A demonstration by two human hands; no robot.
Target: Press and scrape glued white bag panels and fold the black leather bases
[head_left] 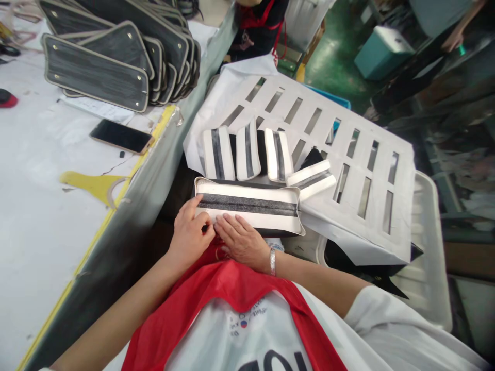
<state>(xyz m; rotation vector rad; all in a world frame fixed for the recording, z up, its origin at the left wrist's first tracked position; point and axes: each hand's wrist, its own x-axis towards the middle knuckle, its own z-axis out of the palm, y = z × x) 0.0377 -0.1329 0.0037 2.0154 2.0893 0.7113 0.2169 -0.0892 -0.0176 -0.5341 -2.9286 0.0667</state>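
A long white piece with a dark stripe along its middle (255, 203) lies across in front of me, its edges turned up. My left hand (192, 226) is at its left end, one finger reaching onto the stripe, the others curled, with the thumb and a fingertip close together; what they grip, if anything, is too small to tell. Flat on the near white band rest the extended fingers of my right hand (242, 238). Beyond the long piece stand several smaller white pieces with dark stripes (218, 154).
A slotted white board (328, 116) slopes away at the right, above a pale tray (429, 288). On the left table (42, 206) are stacked dark panels (96, 72), a phone (121, 136) and a yellow piece (91, 184). Another person's hand (453, 40) shows at the top right.
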